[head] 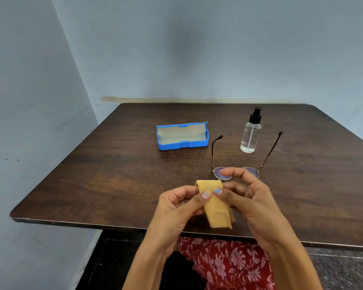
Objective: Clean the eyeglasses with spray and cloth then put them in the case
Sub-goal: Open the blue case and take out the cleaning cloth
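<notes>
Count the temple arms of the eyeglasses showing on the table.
2. Both of the eyeglasses' temple arms are unfolded, pointing away from the person: the left temple arm ends near the blue case, the right temple arm beside the spray bottle.

Both hands are holding a folded yellow cloth (pixel 213 203) above the near edge of the wooden table (pixel 105 176); the left hand (pixel 176 206) and the right hand (pixel 249 197) are pinching it with their thumbs. The eyeglasses (pixel 235 172) are lying just beyond, at twelve o'clock, arms open. The spray bottle (pixel 250 132) is standing at one o'clock, the open blue case (pixel 182 136) at eleven.
</notes>
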`<action>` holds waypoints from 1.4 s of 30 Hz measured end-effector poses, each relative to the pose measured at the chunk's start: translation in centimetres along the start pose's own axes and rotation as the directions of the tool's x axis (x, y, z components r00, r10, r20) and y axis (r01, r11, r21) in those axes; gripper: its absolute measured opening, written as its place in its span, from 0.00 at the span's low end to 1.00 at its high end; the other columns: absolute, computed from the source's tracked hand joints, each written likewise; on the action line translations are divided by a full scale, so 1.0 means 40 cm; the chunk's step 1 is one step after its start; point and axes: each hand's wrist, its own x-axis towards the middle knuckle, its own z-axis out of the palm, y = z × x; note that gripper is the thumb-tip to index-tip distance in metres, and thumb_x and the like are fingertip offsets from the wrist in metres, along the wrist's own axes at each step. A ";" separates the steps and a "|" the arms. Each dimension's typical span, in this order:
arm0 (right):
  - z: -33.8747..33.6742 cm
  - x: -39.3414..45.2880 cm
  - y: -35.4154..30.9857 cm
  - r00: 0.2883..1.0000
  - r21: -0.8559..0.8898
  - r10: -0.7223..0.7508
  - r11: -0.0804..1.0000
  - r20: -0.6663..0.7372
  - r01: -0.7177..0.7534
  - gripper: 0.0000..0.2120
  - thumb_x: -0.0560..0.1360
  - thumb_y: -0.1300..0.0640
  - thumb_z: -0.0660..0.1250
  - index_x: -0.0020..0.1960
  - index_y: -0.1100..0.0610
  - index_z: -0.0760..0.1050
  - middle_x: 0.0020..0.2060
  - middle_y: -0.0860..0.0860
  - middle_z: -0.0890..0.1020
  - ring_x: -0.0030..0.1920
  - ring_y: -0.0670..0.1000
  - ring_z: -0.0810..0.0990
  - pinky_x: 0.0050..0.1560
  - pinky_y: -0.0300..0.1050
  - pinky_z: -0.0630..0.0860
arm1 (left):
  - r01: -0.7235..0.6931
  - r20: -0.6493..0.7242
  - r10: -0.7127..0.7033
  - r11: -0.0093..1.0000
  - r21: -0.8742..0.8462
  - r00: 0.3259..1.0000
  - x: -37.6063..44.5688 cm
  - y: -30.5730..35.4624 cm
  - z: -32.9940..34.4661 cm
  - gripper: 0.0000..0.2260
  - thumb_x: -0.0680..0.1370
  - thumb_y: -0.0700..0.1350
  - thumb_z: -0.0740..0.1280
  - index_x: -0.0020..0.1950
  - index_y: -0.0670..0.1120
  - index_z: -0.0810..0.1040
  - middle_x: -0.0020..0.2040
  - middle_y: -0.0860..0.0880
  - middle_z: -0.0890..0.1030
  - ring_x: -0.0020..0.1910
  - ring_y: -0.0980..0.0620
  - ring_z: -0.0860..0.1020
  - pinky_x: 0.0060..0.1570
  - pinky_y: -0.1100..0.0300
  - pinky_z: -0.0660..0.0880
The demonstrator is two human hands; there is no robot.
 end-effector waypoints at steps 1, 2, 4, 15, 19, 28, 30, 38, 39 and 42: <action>0.002 0.001 0.003 1.000 -0.009 -0.024 1.000 -0.011 0.024 0.22 0.62 0.59 0.72 0.55 0.57 0.75 0.40 0.55 0.85 0.41 0.50 0.83 0.40 0.42 0.79 | -0.015 -0.029 0.016 1.000 0.018 0.999 0.001 -0.001 -0.001 0.16 0.65 0.47 0.72 0.50 0.42 0.83 0.51 0.44 0.84 0.51 0.48 0.82 0.49 0.57 0.79; 0.006 0.002 0.005 0.999 -0.019 -0.046 0.999 -0.017 0.046 0.21 0.62 0.59 0.72 0.54 0.57 0.75 0.40 0.55 0.85 0.41 0.50 0.83 0.39 0.41 0.79 | -0.056 -0.071 0.059 0.997 0.052 0.996 0.002 -0.004 -0.002 0.16 0.64 0.48 0.72 0.49 0.43 0.83 0.54 0.46 0.83 0.52 0.52 0.81 0.48 0.60 0.79; 0.012 0.003 0.006 0.997 -0.023 -0.076 0.997 -0.026 0.076 0.18 0.62 0.60 0.71 0.52 0.59 0.77 0.39 0.55 0.85 0.40 0.49 0.83 0.38 0.39 0.79 | -0.171 -0.155 0.198 0.970 0.172 0.968 0.007 -0.010 -0.005 0.12 0.64 0.49 0.73 0.45 0.47 0.85 0.60 0.55 0.79 0.58 0.58 0.77 0.52 0.62 0.76; 0.040 0.012 0.018 0.987 -0.071 -0.127 0.990 -0.102 0.120 0.22 0.63 0.57 0.70 0.55 0.50 0.73 0.38 0.50 0.86 0.40 0.45 0.84 0.36 0.35 0.78 | -0.210 -0.188 0.220 0.975 0.074 0.957 0.006 -0.026 -0.004 0.13 0.64 0.43 0.72 0.46 0.40 0.83 0.41 0.43 0.85 0.41 0.48 0.84 0.39 0.62 0.80; 0.042 0.013 0.024 0.983 -0.120 -0.148 0.983 -0.105 0.135 0.22 0.63 0.56 0.71 0.56 0.50 0.73 0.40 0.49 0.86 0.43 0.46 0.84 0.39 0.36 0.78 | -0.176 -0.168 0.170 0.984 -0.023 0.971 0.008 -0.026 -0.004 0.12 0.64 0.39 0.72 0.47 0.39 0.83 0.43 0.42 0.85 0.43 0.46 0.84 0.41 0.59 0.81; 0.039 0.020 0.041 0.937 -0.283 -0.241 0.944 -0.251 0.167 0.26 0.59 0.49 0.73 0.55 0.46 0.70 0.37 0.48 0.85 0.38 0.45 0.83 0.39 0.39 0.79 | -0.086 -0.166 0.065 0.989 -0.120 0.984 0.019 -0.040 0.016 0.13 0.70 0.42 0.69 0.52 0.39 0.80 0.44 0.41 0.85 0.44 0.45 0.84 0.39 0.57 0.81; 0.032 0.024 0.046 0.936 -0.341 -0.252 0.926 -0.245 0.160 0.23 0.60 0.48 0.74 0.53 0.46 0.72 0.37 0.46 0.84 0.38 0.46 0.82 0.39 0.40 0.79 | -0.067 -0.169 0.049 0.993 -0.102 0.984 0.022 -0.045 0.017 0.14 0.70 0.45 0.68 0.53 0.39 0.80 0.45 0.41 0.85 0.46 0.44 0.83 0.41 0.55 0.81; 0.033 0.034 0.059 0.939 -0.308 -0.225 0.941 -0.260 0.141 0.21 0.60 0.47 0.73 0.51 0.49 0.75 0.36 0.49 0.84 0.38 0.49 0.81 0.37 0.38 0.77 | -0.038 -0.123 0.026 0.995 -0.094 0.992 0.018 -0.044 0.010 0.15 0.66 0.41 0.72 0.52 0.41 0.80 0.44 0.40 0.85 0.45 0.44 0.84 0.42 0.52 0.81; 0.033 0.035 0.060 0.939 -0.311 -0.217 0.942 -0.266 0.130 0.22 0.60 0.46 0.72 0.51 0.49 0.74 0.36 0.48 0.84 0.38 0.48 0.81 0.38 0.39 0.77 | -0.037 -0.115 0.026 0.995 -0.098 0.993 0.018 -0.044 0.009 0.15 0.66 0.40 0.72 0.52 0.41 0.80 0.44 0.40 0.85 0.44 0.43 0.84 0.41 0.53 0.81; 0.025 0.037 0.063 0.955 -0.319 -0.135 0.947 -0.265 0.045 0.27 0.57 0.40 0.72 0.53 0.48 0.73 0.37 0.48 0.84 0.40 0.46 0.82 0.40 0.42 0.79 | -0.034 -0.113 0.021 0.993 -0.117 0.993 0.018 -0.045 0.008 0.15 0.67 0.40 0.71 0.53 0.41 0.79 0.44 0.40 0.85 0.44 0.44 0.84 0.39 0.55 0.81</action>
